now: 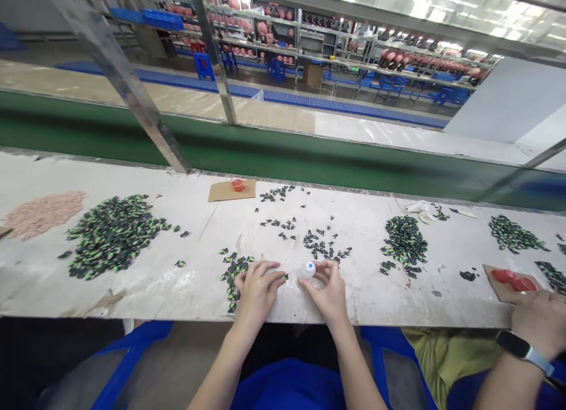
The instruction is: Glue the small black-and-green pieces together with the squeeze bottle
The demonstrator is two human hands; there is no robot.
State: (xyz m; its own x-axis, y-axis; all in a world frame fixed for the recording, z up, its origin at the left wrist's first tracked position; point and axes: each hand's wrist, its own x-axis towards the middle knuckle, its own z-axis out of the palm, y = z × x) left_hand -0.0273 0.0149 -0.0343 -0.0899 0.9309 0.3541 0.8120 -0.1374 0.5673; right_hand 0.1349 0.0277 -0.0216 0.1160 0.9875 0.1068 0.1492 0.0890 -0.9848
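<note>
My left hand [260, 286] rests low over the table, its thumb and forefinger pinching a small black-and-green piece [285, 276]. Just left of it lies a small pile of black-and-green pieces [232, 275], partly under the hand. My right hand [327, 286] holds a small round white item with a blue centre [310, 268] between thumb and fingers. The two hands are a short gap apart. Beyond the right hand, small dark pieces [316, 243] are scattered on the table.
The white table [177, 292] bears a large black-green pile [112, 236], a pinkish pile [46, 212] and another pile [404, 239]. A red cup [237, 185] stands on cardboard [219, 192]. At right, a person's hand [537, 321] is near red cups [504, 275]. Metal posts [163, 133] rise behind.
</note>
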